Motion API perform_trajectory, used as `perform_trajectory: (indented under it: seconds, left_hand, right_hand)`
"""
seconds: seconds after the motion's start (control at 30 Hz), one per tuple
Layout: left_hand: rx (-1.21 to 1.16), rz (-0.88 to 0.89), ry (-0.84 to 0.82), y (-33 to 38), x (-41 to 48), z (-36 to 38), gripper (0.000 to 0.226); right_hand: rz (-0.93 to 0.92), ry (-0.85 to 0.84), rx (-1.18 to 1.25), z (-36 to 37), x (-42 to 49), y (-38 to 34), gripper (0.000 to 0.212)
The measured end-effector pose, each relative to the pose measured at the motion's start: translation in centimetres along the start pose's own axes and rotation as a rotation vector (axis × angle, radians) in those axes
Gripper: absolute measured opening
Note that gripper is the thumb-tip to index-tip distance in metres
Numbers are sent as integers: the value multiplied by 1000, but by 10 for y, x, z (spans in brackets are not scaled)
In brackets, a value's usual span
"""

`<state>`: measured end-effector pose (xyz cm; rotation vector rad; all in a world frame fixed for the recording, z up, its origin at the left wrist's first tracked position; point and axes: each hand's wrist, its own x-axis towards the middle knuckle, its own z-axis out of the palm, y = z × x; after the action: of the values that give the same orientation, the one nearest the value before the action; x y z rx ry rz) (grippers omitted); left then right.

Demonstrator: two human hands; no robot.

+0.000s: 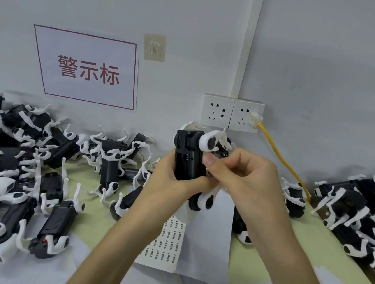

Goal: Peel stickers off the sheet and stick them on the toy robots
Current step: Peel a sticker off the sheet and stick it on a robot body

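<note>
My left hand [167, 179] clamps its fingers round a black toy robot [186, 160] at centre, and my right hand [245, 179] pinches its edge. The sticker sheet [167, 241] lies at 6 o'clock on the pale green table [253, 251]. Two robot heaps [13, 167] crowd 9 and 3 o'clock (white legs everywhere). On the grey wall, sockets [217, 111] sit at 12 and a red-lettered sign [87, 68] at 10.

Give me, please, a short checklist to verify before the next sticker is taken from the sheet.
1. Hold on robot: ok, left grip wraps its black body.
2. Place of right grip: ok, it pinches at the robot's side.
3. Flatness of sticker: cannot tell, the right grip hides it.
4. Reach to sheet: ok, it lies just below the forearms.
5. Supply of stickers: ok, rows of them show on the sheet.
</note>
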<state>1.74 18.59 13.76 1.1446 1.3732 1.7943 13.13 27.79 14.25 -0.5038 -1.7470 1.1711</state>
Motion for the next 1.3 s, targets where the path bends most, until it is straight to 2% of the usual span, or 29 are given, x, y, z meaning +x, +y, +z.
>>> perform_trajectory:
  seconds: [0.07, 0.13, 0.2, 0.3, 0.4, 0.57, 0.7, 0.77, 0.83, 0.9, 0.97, 1.0, 1.07, 1.13, 1.2, 1.27, 1.3]
  left_hand:
    - [-36, -48, -50, 1, 0, -3, 23]
    - [-106, -101, -111, 3, -1, -5, 19]
    - [-183, -145, -151, 4, -1, -7, 20]
    - [-154, -146, -206, 5, -2, -7, 19]
    - [-88, -132, -252, 5, -3, -6, 15]
    - [-26, -118, -311, 8, -3, -11, 11]
    - [-2, -99, -319, 6, -2, -15, 11]
    - [1, -97, -330, 6, -1, -17, 13]
    - [-17, -96, -320, 5, 0, -19, 16]
    - [-65, -127, -261, 4, 2, -21, 19]
    - [-72, -182, -183, 4, 3, -25, 16]
    - [-48, -215, -154, 2, 5, -28, 16]
    - [11, -300, -101, 1, 5, -32, 37]
    - [45, -366, -88, -1, 6, -33, 54]
    - [140, -384, -179, 0, 6, -34, 44]
    - [232, -387, -327, -2, 2, -32, 40]
    - [245, -418, -374, -4, 1, -32, 48]
  right_hand:
    - [63, -108, -10, -3, 2, 0, 46]
    - [84, -260, 60, -5, 4, 0, 34]
    - [62, -336, 109, -5, 6, 4, 39]
    - [-11, -328, 75, -3, 5, 3, 35]
    - [-55, -310, 98, 0, 2, -1, 54]
    - [-24, -354, 225, -1, 1, -2, 47]
    - [-19, -385, 221, -1, 1, 2, 52]
    - [-17, -400, 217, -2, 2, 5, 45]
    - [-4, -391, 202, 0, 1, 5, 29]
    - [18, -426, 82, -3, 0, 3, 24]
    - [38, -545, -172, -14, 1, -1, 10]
    - [43, -609, -300, -23, 2, -4, 10]
    - [-3, -640, -403, -39, 2, -14, 20]
    - [-118, -486, -320, -46, 3, -22, 34]
    - [-261, -378, -384, -46, 5, -22, 57]
    - [-273, -486, -480, -41, 7, -16, 66]
    - [-229, -574, -489, -38, 8, -12, 62]
